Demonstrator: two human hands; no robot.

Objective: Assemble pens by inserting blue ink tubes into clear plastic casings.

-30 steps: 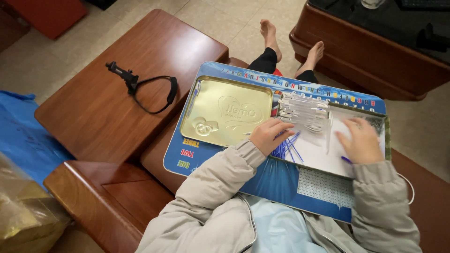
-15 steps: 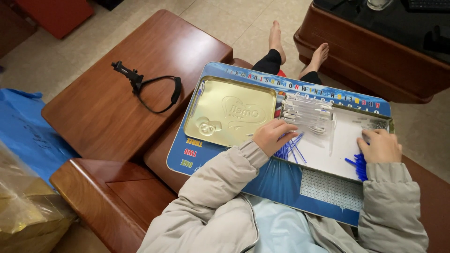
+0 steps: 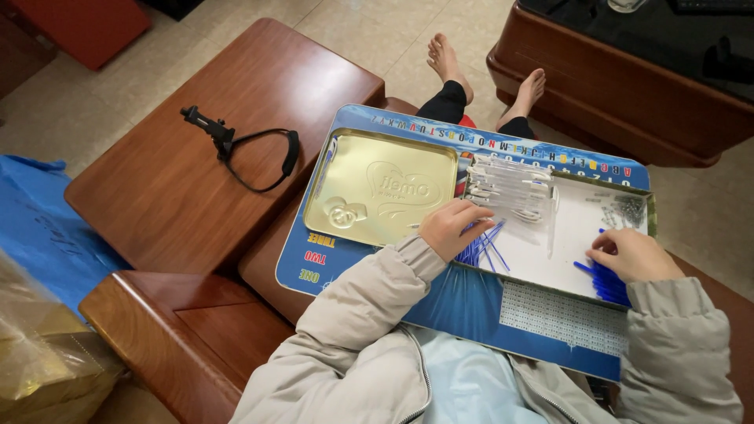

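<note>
Sorting: blue sticks (image 3: 481,245) in shallow tin tray (image 3: 577,235).
Left hand (image 3: 452,226): fingers curled on one bundle.
Right hand (image 3: 632,253): fingers pinching another bundle (image 3: 606,281).
Next: a careful, even gather, I judge.

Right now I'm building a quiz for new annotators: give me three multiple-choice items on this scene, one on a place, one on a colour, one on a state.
1. Where does the black strap with its mount lie?
A. on the wooden side table
B. inside the tin
C. on the floor tiles

2. What colour are the thin sticks under the left hand?
A. red
B. blue
C. green

3. How is the gold tin lid placed?
A. shut over the tin
B. lying flat on the board, beside the open tin
C. standing on its edge

Answers: 1 A, the strap rests on the side table. 2 B, the blue sticks fan out below the fingers, and the right hand touches another blue bundle. 3 B, the lid lies flat on the blue board, left of the open tin.
</note>
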